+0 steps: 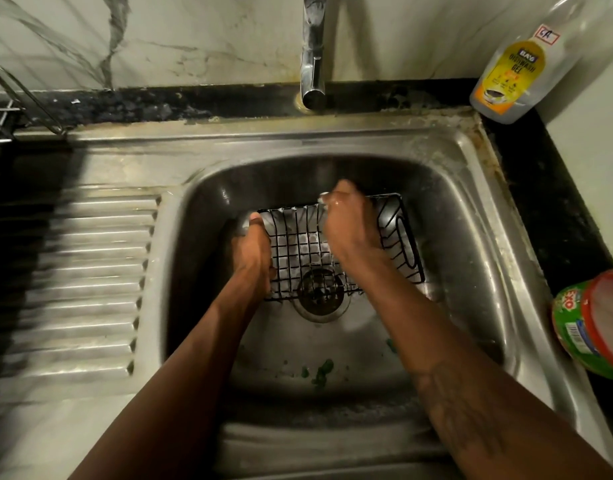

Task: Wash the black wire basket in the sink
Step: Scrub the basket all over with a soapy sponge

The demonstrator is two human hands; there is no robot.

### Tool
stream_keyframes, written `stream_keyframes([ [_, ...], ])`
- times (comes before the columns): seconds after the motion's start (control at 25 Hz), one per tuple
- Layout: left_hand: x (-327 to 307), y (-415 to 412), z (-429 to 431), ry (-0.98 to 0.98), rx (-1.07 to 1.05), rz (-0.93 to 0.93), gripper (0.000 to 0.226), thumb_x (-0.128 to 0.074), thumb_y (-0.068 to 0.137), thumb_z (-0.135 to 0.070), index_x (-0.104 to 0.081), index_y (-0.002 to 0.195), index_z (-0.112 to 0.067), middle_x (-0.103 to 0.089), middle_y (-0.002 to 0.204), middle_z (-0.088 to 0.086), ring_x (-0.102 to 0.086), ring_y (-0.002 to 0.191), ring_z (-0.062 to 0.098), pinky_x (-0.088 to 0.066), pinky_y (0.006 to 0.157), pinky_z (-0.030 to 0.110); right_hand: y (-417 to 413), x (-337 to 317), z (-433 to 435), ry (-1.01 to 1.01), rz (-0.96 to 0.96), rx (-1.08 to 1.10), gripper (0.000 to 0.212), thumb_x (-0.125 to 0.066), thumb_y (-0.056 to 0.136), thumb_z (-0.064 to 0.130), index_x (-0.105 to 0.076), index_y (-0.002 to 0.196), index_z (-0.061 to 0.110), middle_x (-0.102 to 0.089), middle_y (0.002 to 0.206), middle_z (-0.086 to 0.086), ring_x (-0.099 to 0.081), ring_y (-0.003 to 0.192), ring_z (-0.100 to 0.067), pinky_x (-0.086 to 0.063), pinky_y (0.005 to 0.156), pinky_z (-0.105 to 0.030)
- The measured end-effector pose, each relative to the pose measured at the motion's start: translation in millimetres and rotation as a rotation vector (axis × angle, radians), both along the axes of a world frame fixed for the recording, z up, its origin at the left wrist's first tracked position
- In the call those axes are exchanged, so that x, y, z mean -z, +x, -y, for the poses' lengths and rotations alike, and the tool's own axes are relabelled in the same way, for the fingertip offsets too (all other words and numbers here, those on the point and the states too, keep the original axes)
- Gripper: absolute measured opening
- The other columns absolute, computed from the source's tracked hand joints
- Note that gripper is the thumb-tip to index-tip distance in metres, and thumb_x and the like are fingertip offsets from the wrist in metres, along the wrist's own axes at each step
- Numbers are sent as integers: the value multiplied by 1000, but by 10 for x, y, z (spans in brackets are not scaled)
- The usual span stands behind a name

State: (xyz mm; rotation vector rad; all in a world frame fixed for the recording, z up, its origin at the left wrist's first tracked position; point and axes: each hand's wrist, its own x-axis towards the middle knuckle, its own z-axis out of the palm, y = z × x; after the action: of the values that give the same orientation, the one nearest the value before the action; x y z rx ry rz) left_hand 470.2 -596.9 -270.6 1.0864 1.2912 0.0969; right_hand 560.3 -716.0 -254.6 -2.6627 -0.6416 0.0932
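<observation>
Grips the left rim of the black wire basket (308, 251) with the left hand (253, 251), fingers wrapped round the wire. Curls the right hand (348, 225) over the far rim, white foam at the fingertips; no telling whether clutching wire or something soapy. Basket down in the steel sink (471, 237), partly over the drain (320, 299). Green scraps (324, 370) nearer in the basin. Faucet (312, 64) above, ribbed drainboard (90, 271) to the left, dishwash gel bottle (512, 74) and green-and-red tub (592, 323) along the right counter.

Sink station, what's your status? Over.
Left hand grips black wire basket at left edge. Right hand curled at far rim, foamy. Basket over sink drain. Nothing blocking.
</observation>
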Motion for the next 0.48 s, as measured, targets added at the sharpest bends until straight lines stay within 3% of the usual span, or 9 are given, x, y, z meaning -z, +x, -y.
stream_keyframes([
  [0.08, -19, 0, -8, 1, -3, -11, 77, -47, 92, -63, -53, 139, -2, -52, 140, 25, -50, 126, 45, -38, 84, 64, -146, 38, -241, 144, -102, -155, 29, -53, 96, 1, -71, 118, 5, -64, 115, -14, -63, 98, -28, -51, 87, -24],
  [0.2, -49, 18, -2, -15, 23, -27, 62, -46, 98, -53, -62, 130, -2, -57, 133, 25, -53, 124, 43, -35, 76, 63, -358, 198, -237, 299, -17, -192, 22, -69, 90, 6, -77, 110, 13, -74, 99, -5, -68, 80, -17, -59, 75, -31],
  [0.32, -41, 6, -22, -14, -5, -31, 66, -47, 93, -59, -64, 129, -7, -63, 130, 23, -59, 119, 41, -48, 75, 62, -363, 401, -227, 439, 27, -105, 14, -65, 94, 18, -76, 103, 18, -74, 95, -1, -68, 81, -17, -58, 74, -34],
  [0.4, -2, 11, -28, -6, 6, -45, 71, -46, 90, -65, -66, 127, -8, -65, 127, 22, -62, 117, 39, -57, 79, 56, -286, 441, -318, 352, -48, -174, 19, -54, 99, 25, -73, 101, 21, -68, 92, 0, -64, 80, -21, -53, 69, -37],
  [0.48, 27, 16, -13, 15, -3, -44, 76, -46, 87, -69, -66, 125, -6, -65, 126, 24, -66, 111, 40, -57, 76, 60, -210, 487, -387, 187, -37, -284, 23, -51, 100, 20, -72, 106, 17, -67, 99, -7, -63, 86, -30, -49, 72, -36],
])
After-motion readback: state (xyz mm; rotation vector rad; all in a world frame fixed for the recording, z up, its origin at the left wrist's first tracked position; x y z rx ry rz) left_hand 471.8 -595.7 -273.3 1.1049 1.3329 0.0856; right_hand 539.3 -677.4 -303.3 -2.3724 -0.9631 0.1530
